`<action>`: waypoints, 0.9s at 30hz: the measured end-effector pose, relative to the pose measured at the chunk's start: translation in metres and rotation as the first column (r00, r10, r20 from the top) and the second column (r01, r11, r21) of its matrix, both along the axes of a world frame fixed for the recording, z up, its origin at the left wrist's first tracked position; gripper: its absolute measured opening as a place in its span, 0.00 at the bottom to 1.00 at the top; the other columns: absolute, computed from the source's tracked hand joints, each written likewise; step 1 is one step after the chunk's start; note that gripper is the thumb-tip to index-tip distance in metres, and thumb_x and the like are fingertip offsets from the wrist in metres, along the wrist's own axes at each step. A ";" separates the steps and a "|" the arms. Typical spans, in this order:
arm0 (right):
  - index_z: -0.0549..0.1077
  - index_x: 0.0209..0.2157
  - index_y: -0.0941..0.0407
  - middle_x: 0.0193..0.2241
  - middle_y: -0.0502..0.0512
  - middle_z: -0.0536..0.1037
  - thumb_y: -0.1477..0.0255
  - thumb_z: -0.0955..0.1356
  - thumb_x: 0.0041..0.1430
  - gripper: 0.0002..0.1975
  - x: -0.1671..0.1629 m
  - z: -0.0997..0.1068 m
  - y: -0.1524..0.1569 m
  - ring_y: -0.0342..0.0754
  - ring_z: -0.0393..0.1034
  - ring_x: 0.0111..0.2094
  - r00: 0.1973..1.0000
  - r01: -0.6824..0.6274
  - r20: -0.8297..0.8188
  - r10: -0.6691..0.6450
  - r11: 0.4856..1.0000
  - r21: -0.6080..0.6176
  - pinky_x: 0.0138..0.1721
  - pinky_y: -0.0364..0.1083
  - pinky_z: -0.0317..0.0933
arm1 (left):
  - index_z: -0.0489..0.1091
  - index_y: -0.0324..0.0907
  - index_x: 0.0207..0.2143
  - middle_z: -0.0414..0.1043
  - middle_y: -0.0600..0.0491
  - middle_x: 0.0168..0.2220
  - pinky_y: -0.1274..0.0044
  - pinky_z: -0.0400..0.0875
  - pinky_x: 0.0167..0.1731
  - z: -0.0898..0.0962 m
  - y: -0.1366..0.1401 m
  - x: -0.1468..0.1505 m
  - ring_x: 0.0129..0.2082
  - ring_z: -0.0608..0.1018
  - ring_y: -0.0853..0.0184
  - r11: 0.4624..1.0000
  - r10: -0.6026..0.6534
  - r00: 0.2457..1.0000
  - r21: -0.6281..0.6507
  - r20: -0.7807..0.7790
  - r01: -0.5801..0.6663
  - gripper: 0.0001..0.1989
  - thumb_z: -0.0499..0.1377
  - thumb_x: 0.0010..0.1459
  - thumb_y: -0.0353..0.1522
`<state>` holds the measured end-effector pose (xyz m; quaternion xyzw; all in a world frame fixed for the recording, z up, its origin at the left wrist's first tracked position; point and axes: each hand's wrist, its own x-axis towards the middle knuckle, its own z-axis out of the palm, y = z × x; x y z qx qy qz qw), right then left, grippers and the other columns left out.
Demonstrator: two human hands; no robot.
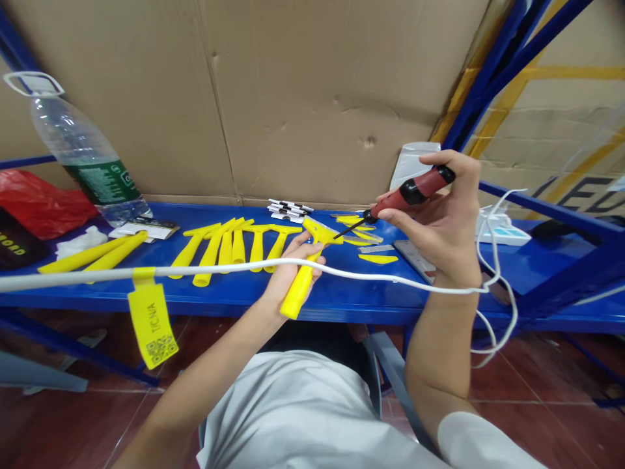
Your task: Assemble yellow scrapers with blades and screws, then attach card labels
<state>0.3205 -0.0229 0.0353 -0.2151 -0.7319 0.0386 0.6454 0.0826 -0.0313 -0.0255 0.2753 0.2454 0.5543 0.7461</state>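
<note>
Above a blue metal worktop (371, 299), fingers of the left hand (284, 273) grip a yellow plastic T-shaped tool (299, 292), handle slanting toward the near edge, as the right hand's (452, 225) fingers clasp a red-and-black screwdriver (415, 193) angled down leftward to the tool's head.
</note>
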 end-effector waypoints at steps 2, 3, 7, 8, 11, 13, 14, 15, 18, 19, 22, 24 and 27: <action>0.74 0.62 0.36 0.47 0.49 0.81 0.63 0.88 0.52 0.40 0.001 0.000 0.001 0.58 0.90 0.40 1.000 0.014 -0.004 -0.014 1.000 0.008 0.44 0.57 0.90 | 0.69 0.43 0.56 0.81 0.48 0.45 0.88 0.70 0.19 0.000 0.000 0.000 0.24 0.78 0.77 1.000 0.000 1.000 0.000 0.001 0.000 0.25 0.69 0.59 0.22; 0.75 0.63 0.36 0.49 0.50 0.80 0.62 0.88 0.52 0.40 0.001 0.000 0.002 0.58 0.90 0.40 1.000 0.020 -0.001 -0.020 1.000 0.013 0.43 0.57 0.90 | 0.69 0.43 0.56 0.81 0.48 0.46 0.88 0.70 0.19 0.000 0.000 0.000 0.24 0.78 0.76 1.000 0.000 1.000 -0.002 0.000 0.000 0.25 0.69 0.59 0.22; 0.75 0.64 0.35 0.55 0.49 0.78 0.61 0.88 0.52 0.41 0.002 0.000 0.004 0.56 0.90 0.40 0.999 0.034 0.003 -0.034 0.998 0.048 0.40 0.56 0.90 | 0.68 0.43 0.58 0.81 0.46 0.48 0.88 0.68 0.17 0.002 -0.001 0.000 0.24 0.78 0.76 1.000 0.002 1.000 -0.014 -0.017 -0.003 0.25 0.68 0.61 0.22; 0.75 0.64 0.35 0.56 0.49 0.78 0.61 0.88 0.52 0.41 0.002 -0.001 0.003 0.56 0.90 0.40 0.999 0.041 0.002 -0.041 0.998 0.047 0.41 0.55 0.90 | 0.68 0.43 0.58 0.81 0.46 0.49 0.88 0.68 0.16 0.001 -0.001 0.000 0.24 0.78 0.76 1.000 0.004 1.000 -0.016 -0.018 -0.004 0.25 0.68 0.61 0.22; 0.74 0.65 0.34 0.57 0.50 0.78 0.62 0.87 0.54 0.41 0.002 -0.001 0.001 0.56 0.90 0.42 0.998 0.069 -0.007 -0.069 0.997 0.027 0.43 0.55 0.90 | 0.68 0.44 0.58 0.80 0.48 0.48 0.88 0.69 0.17 -0.001 -0.001 0.000 0.25 0.78 0.76 1.000 0.013 1.000 -0.019 -0.009 -0.013 0.25 0.68 0.61 0.22; 0.73 0.65 0.33 0.58 0.50 0.78 0.60 0.87 0.54 0.41 0.001 -0.001 -0.001 0.56 0.90 0.41 0.996 0.091 -0.019 -0.091 0.995 0.029 0.43 0.57 0.90 | 0.68 0.45 0.58 0.80 0.49 0.48 0.88 0.70 0.18 -0.003 0.000 0.000 0.26 0.79 0.76 1.000 0.016 1.000 -0.013 -0.002 -0.016 0.26 0.69 0.61 0.22; 0.73 0.66 0.33 0.57 0.50 0.79 0.58 0.87 0.55 0.41 0.001 -0.001 -0.001 0.57 0.90 0.41 0.994 0.104 -0.027 -0.103 0.994 0.030 0.43 0.58 0.90 | 0.68 0.46 0.58 0.80 0.50 0.47 0.88 0.70 0.18 -0.004 0.000 0.000 0.26 0.79 0.76 1.000 0.015 1.000 -0.007 -0.002 -0.015 0.27 0.70 0.60 0.23; 0.72 0.66 0.33 0.55 0.50 0.79 0.57 0.87 0.54 0.41 0.001 -0.001 0.000 0.57 0.90 0.41 0.992 0.117 -0.039 -0.116 0.993 0.032 0.43 0.59 0.90 | 0.68 0.46 0.58 0.80 0.50 0.48 0.88 0.70 0.18 -0.004 0.000 0.000 0.26 0.79 0.76 1.000 0.009 1.000 0.001 -0.003 -0.009 0.27 0.71 0.60 0.23; 0.72 0.67 0.35 0.55 0.51 0.79 0.54 0.87 0.53 0.44 0.002 0.000 0.007 0.57 0.89 0.38 0.986 0.147 -0.092 -0.140 0.986 0.077 0.39 0.60 0.89 | 0.69 0.45 0.58 0.81 0.48 0.50 0.87 0.71 0.19 -0.002 -0.001 0.001 0.25 0.80 0.76 1.000 -0.009 1.000 0.011 -0.016 0.009 0.27 0.72 0.59 0.24; 0.72 0.66 0.36 0.58 0.52 0.78 0.53 0.87 0.52 0.44 0.003 0.001 0.011 0.55 0.89 0.37 0.983 0.155 -0.120 -0.142 0.981 0.114 0.38 0.60 0.88 | 0.69 0.45 0.58 0.81 0.47 0.51 0.87 0.71 0.19 -0.001 -0.002 0.001 0.25 0.80 0.76 1.000 -0.012 1.000 0.011 -0.018 0.012 0.27 0.72 0.59 0.24; 0.72 0.65 0.37 0.66 0.51 0.68 0.50 0.86 0.52 0.42 0.009 0.003 0.023 0.47 0.86 0.35 0.963 0.206 -0.222 -0.153 0.949 0.239 0.37 0.57 0.87 | 0.71 0.43 0.58 0.82 0.46 0.50 0.87 0.72 0.20 0.001 -0.004 0.001 0.25 0.80 0.77 1.000 -0.010 1.000 0.000 -0.022 0.010 0.27 0.71 0.59 0.23; 0.72 0.63 0.37 0.65 0.50 0.65 0.50 0.85 0.54 0.39 0.015 0.005 0.029 0.42 0.84 0.34 0.937 0.269 -0.300 -0.177 0.914 0.304 0.40 0.57 0.87 | 0.71 0.44 0.59 0.81 0.48 0.48 0.88 0.72 0.20 0.001 -0.004 0.001 0.25 0.80 0.76 1.000 -0.014 1.000 -0.001 -0.028 0.014 0.27 0.71 0.59 0.23; 0.69 0.62 0.36 0.64 0.48 0.64 0.47 0.84 0.54 0.39 0.024 0.006 0.031 0.41 0.82 0.35 0.885 0.343 -0.420 -0.201 0.891 0.296 0.42 0.58 0.85 | 0.71 0.45 0.60 0.79 0.51 0.44 0.88 0.72 0.21 -0.002 -0.004 0.001 0.26 0.80 0.76 1.000 -0.018 0.999 0.016 -0.032 0.018 0.27 0.71 0.60 0.23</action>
